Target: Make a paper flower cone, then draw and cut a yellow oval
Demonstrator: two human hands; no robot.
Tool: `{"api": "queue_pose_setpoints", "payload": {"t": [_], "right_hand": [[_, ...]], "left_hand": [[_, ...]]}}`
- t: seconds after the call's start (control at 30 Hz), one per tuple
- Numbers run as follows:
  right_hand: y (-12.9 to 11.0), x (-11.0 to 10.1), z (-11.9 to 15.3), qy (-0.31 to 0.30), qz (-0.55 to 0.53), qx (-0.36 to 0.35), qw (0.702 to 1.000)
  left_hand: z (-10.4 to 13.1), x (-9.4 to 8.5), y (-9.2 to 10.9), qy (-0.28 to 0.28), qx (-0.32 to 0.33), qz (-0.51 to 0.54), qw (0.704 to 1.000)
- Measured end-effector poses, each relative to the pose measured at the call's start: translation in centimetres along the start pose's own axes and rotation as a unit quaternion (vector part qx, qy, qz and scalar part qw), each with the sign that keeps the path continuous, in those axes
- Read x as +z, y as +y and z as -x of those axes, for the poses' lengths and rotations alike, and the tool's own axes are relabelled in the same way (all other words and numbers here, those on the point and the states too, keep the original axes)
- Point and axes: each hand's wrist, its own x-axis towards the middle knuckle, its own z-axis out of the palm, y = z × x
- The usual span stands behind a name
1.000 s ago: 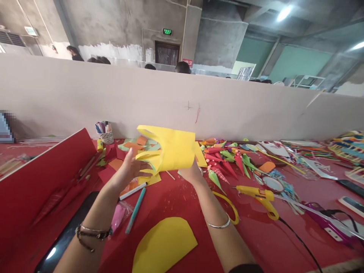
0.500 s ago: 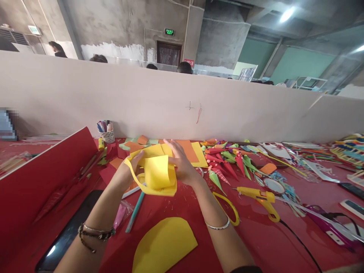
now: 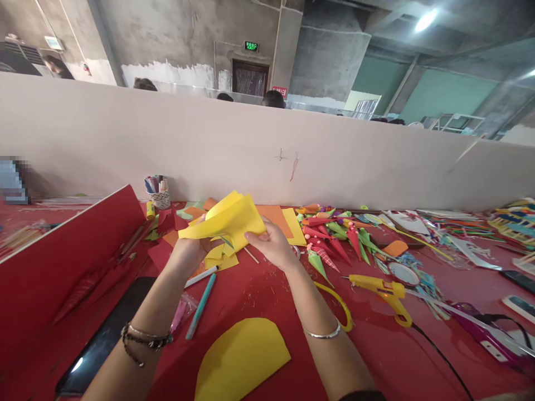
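A bent yellow craft sheet (image 3: pixel 225 217) is held up over the table between my two hands. My left hand (image 3: pixel 189 255) grips its left end, with most of the fingers hidden behind and under the sheet. On the other side, my right hand (image 3: pixel 273 245) pinches the lower right edge between thumb and fingers. Below them, a yellow piece with a rounded edge (image 3: pixel 242 356) lies flat on the red table. Small yellow scraps (image 3: pixel 221 259), a white pen (image 3: pixel 202 276) and a teal marker (image 3: pixel 201 306) lie just under my hands.
A yellow glue gun (image 3: pixel 382 287) with a black cord lies to the right, beside a curved yellow strip (image 3: pixel 340 306). Behind it are red and green cones (image 3: pixel 338 234). On the left are a dark phone (image 3: pixel 108 340), a red board (image 3: pixel 71 262) and a pen cup (image 3: pixel 159 195).
The yellow sheet, curled into a loop before, has opened out and risen slightly. My right hand has dropped from its upper side to its lower right edge. Yellow scraps are now visible beneath.
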Motion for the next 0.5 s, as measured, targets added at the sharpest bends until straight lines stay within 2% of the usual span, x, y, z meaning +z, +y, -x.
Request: {"api": "queue_pose_setpoints", "payload": {"t": [0.1, 0.23, 0.33, 0.43, 0.5], "right_hand": [[0.6, -0.1, -0.2, 0.012, -0.044, 0.066, 0.997], [1.2, -0.6, -0.4, 0.05, -0.034, 0.07, 0.996], [1.2, -1.2, -0.4, 0.049, -0.047, 0.068, 0.995], [0.9, -1.7, -0.3, 0.034, -0.093, 0.069, 0.993], [0.6, -1.9, -0.3, 0.035, -0.119, 0.078, 0.989]], "left_hand": [[0.2, 0.0, 0.3, -0.016, -0.007, -0.024, 1.0], [0.5, -0.6, 0.7, -0.049, -0.014, -0.094, 0.994], [0.7, -1.5, 0.9, -0.119, -0.014, -0.127, 0.985], [0.5, -2.5, 1.0, -0.177, 0.017, -0.222, 0.959], [0.3, -3.0, 1.0, -0.17, 0.07, -0.321, 0.929]]}}
